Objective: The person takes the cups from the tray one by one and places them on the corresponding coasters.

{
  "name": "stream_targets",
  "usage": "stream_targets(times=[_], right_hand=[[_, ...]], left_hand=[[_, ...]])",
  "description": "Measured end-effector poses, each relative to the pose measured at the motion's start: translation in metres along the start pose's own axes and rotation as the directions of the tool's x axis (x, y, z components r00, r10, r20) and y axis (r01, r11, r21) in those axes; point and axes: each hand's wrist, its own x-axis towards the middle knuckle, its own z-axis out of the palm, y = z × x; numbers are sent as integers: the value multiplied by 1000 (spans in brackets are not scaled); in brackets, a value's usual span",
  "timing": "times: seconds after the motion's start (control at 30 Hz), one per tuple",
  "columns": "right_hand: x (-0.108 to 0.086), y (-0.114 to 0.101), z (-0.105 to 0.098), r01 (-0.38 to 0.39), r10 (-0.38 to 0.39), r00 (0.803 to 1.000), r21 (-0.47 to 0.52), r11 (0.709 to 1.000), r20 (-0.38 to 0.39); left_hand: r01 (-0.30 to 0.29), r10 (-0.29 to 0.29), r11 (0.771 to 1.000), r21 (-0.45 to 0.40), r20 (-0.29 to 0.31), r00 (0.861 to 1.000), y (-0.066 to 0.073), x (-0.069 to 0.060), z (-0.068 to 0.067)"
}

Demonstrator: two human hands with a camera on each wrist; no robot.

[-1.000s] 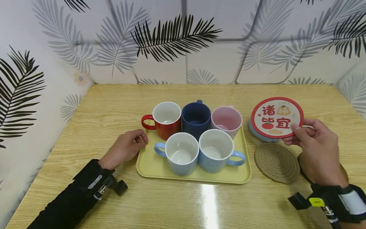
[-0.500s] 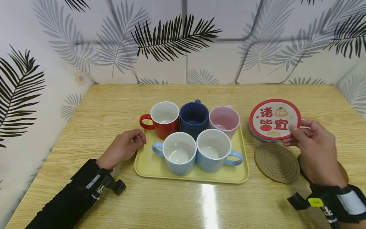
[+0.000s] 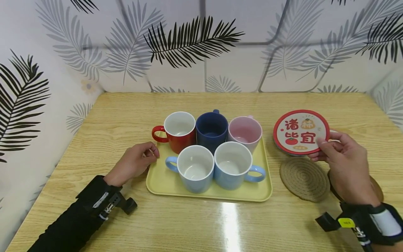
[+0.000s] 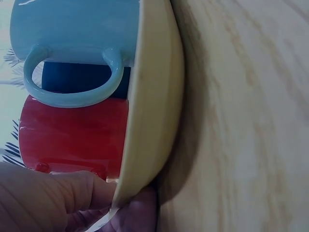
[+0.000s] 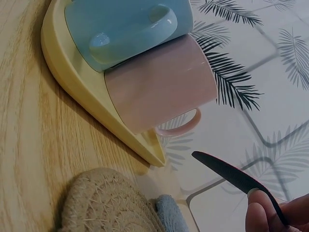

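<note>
My left hand pinches the left rim of a yellow tray. In the left wrist view, the thumb lies over the rim and fingers reach beneath it. On the tray stand a red mug, a dark blue mug, a pink mug and two light blue mugs. My right hand pinches a round red-rimmed coaster by its right edge. The right wrist view shows this coaster edge-on, raised above a grey-blue coaster, which is mostly hidden from the head view.
A woven tan coaster lies on the wooden table, right of the tray. Another round brown coaster is partly hidden under the right wrist. A leaf-patterned wall covering rises behind the table.
The tray with its mugs has slid slightly left along with my left hand. My right hand has moved the red-rimmed coaster a little left and lower, over the grey-blue one.
</note>
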Motion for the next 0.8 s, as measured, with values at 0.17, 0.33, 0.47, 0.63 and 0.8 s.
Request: stream_targets(times=[0.17, 0.33, 0.47, 0.63, 0.8], right_hand=[[0, 1, 1, 3, -3, 1000, -39, 999, -4], [0, 0, 1, 5, -5, 1000, -24, 1000, 0], [0, 0, 2, 2, -2, 1000, -30, 1000, 2], [-1, 0, 3, 4, -4, 1000, -18, 1000, 10], [0, 1, 3, 14, -14, 1000, -18, 1000, 14]], left_hand=[[5, -5, 1000, -5, 4, 1000, -1, 0, 0], [-3, 3, 1000, -6, 2, 1000, -2, -1, -1], [-14, 14, 1000, -1, -3, 1000, -4, -2, -2], [-17, 16, 1000, -12, -3, 1000, -6, -2, -3], [-16, 16, 1000, -16, -4, 1000, -7, -3, -4]])
